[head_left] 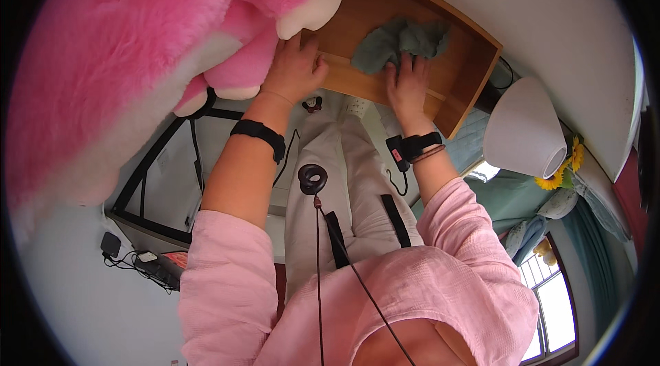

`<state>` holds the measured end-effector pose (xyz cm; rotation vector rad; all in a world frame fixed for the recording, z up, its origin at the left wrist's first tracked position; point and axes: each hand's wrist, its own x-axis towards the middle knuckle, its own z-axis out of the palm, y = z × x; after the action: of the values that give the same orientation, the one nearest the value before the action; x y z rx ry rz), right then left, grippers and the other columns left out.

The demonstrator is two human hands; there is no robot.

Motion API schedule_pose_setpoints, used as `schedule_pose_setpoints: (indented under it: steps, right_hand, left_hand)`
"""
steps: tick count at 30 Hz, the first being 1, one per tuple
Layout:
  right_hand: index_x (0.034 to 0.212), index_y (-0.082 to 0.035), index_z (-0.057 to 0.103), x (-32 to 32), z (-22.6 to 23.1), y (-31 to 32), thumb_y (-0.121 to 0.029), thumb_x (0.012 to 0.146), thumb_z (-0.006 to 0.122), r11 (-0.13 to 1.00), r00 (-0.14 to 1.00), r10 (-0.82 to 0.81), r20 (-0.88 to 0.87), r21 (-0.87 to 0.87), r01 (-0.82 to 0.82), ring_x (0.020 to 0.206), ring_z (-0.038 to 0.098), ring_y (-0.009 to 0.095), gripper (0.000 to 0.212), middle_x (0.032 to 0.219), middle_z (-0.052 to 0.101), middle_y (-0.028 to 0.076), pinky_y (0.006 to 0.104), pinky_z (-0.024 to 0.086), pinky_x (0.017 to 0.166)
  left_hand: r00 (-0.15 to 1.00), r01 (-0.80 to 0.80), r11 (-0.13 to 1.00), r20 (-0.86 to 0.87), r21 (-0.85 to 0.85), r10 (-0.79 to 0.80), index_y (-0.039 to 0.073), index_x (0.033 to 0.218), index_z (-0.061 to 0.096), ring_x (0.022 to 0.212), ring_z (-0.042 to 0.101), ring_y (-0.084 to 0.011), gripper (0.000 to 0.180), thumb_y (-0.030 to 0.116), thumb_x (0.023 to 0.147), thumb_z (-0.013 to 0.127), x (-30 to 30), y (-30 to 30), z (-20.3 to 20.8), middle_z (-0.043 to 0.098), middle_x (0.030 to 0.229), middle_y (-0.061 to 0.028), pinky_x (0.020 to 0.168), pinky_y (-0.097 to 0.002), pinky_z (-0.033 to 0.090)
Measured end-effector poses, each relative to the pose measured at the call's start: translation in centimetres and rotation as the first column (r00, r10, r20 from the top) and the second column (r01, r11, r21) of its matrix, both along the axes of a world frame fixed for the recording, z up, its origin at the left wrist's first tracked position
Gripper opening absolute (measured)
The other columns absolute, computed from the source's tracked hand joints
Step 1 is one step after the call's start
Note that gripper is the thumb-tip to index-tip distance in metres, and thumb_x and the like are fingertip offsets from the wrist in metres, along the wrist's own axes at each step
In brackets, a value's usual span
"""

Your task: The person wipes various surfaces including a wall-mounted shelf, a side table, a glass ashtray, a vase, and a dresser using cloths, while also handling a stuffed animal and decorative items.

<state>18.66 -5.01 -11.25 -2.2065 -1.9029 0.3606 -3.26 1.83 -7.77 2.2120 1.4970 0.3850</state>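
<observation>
A bedroom seen from overhead, with a white lamp [526,129] at the right of the frame and a wooden shelf [385,8] at the top centre. The left hand [295,67] rests open-fingered against the shelf edge, touching a big pink plush toy [137,43] at upper left. The right hand [407,84] presses flat on a grey-green cloth [399,43] on the shelf.

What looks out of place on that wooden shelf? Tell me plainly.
The big pink plush toy hangs over the wooden shelf's left end, and the left hand rests under its paw. The grey-green cloth lies bunched up under the right hand. No damage or spill shows.
</observation>
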Motion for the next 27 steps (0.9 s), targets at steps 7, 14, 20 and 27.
schedule_pose_setpoints:
  steps: [7, 14, 20, 27]
  right_hand:
    - [0.117, -0.01, 0.05, -4.9, -3.3, 8.5, -0.027, 0.081, 0.052, 0.986, 0.98, 0.158, 0.117, 0.025, -0.162, 0.107, 0.047, 0.029, 0.04, 0.111, 0.053, 0.013, 0.0464, 0.031, 0.098]
    - [0.123, -0.01, 0.045, -1.6, -2.4, 8.2, -0.019, 0.081, 0.051, 0.895, 0.893, 0.445, -0.066, 0.003, -0.446, 0.11, 0.045, 0.029, 0.043, 0.114, 0.05, 0.013, 0.046, 0.033, 0.095]
    - [0.121, -0.007, 0.046, 2.8, -2.5, 3.0, -0.017, 0.08, 0.052, 0.995, 0.988, 0.042, 0.147, 0.08, -0.055, 0.11, 0.043, 0.033, 0.043, 0.115, 0.049, 0.015, 0.0481, 0.033, 0.093]
    - [0.119, -0.01, 0.048, -5.9, -2.8, 9.2, -0.022, 0.079, 0.051, 0.954, 0.962, 0.271, 0.039, 0.119, -0.274, 0.11, 0.044, 0.03, 0.042, 0.114, 0.05, 0.013, 0.0486, 0.034, 0.092]
  left_hand:
    - [0.999, 0.035, 0.999, -0.025, 0.001, -0.035, 0.001, 0.102, 0.056, 0.102, 0.043, -0.0437, 0.035, 0.018, 0.072, 0.054, 0.5, 0.2, -0.1, 0.043, 0.114, -0.0243, 0.087, -0.0477, 0.04]
    - [1.0, 0.023, 1.0, -0.021, 0.0, -0.023, 0.002, 0.099, 0.057, 0.1, 0.045, -0.0421, 0.032, 0.026, 0.077, 0.056, 0.0, 0.0, -0.3, 0.044, 0.112, -0.0227, 0.085, -0.0467, 0.041]
    - [0.998, 0.063, 0.998, -0.024, 0.017, -0.063, 0.009, 0.126, 0.045, 0.11, 0.039, -0.0407, 0.056, 0.038, 0.08, 0.056, -0.1, 0.0, -0.1, 0.042, 0.118, -0.0246, 0.093, -0.0485, 0.034]
    - [0.994, 0.109, 0.994, -0.014, 0.025, -0.109, 0.003, 0.137, 0.021, 0.116, 0.035, -0.0421, 0.077, 0.041, 0.08, 0.056, -0.1, 0.1, -0.7, 0.037, 0.126, -0.0259, 0.096, -0.0478, 0.031]
